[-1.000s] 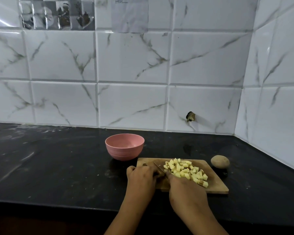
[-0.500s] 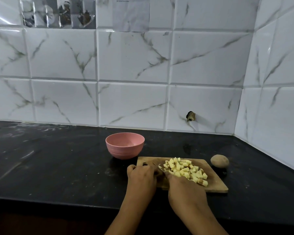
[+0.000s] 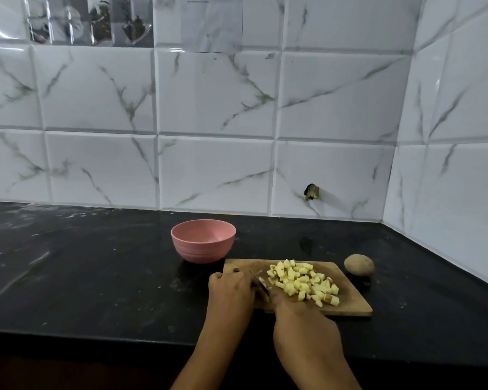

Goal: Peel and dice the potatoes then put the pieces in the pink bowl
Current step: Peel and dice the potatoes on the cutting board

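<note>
Two hands on cutting board (image 3: 350,301), left hand (image 3: 230,291) curled knuckles-up, hold unclear, right hand (image 3: 303,322) gripping knife (image 3: 261,284).

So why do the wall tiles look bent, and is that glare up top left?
Head view: the wide-angle lens bends the wall tiles near the edges; glare streaks the glossy pictures top left; light is dim, so the black counter hides detail and the knife is hard to make out; the diced potato reads clearly.
</note>
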